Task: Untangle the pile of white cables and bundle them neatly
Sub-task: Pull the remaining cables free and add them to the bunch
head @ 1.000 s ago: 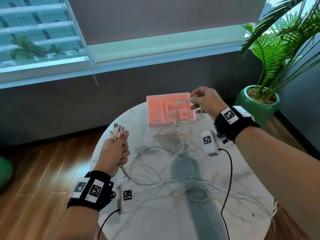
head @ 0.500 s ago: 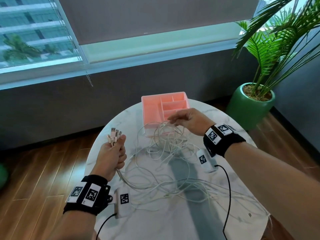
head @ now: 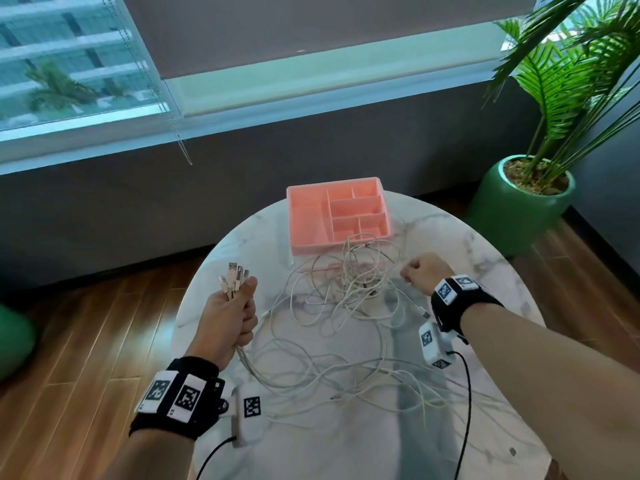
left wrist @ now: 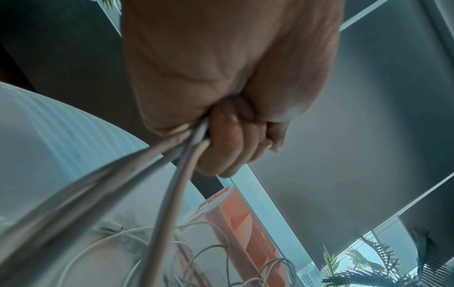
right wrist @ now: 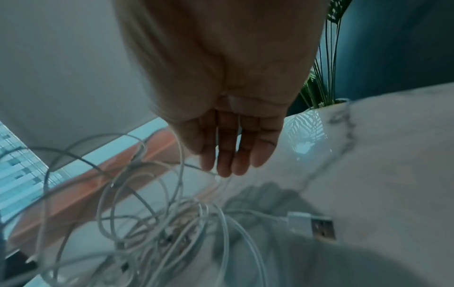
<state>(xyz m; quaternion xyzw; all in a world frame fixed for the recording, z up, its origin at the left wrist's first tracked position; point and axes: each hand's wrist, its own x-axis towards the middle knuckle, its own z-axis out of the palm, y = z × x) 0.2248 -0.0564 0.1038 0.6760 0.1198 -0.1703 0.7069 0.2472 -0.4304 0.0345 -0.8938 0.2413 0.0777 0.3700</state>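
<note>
Marble worktop [head: 485, 258] at 12 o'clock carries tangled white cables [head: 346, 306]; left hand [head: 230, 317] clamps gathered plugs, right hand [head: 424, 277] relaxed, empty; bundling unfinished.

Right hand [head: 423, 276] now lowered from above pink organizer [head: 337, 213] to right of tangle, near table [head: 485, 251]; lifted cable strands dropped back into white cables [head: 349, 299] heap; fingers [right wrist: 228, 153] now extended, holding nothing.

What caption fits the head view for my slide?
Left hand grips gathered white cable plugs; right hand hovers beside tangled white cables on round marble table.
</note>
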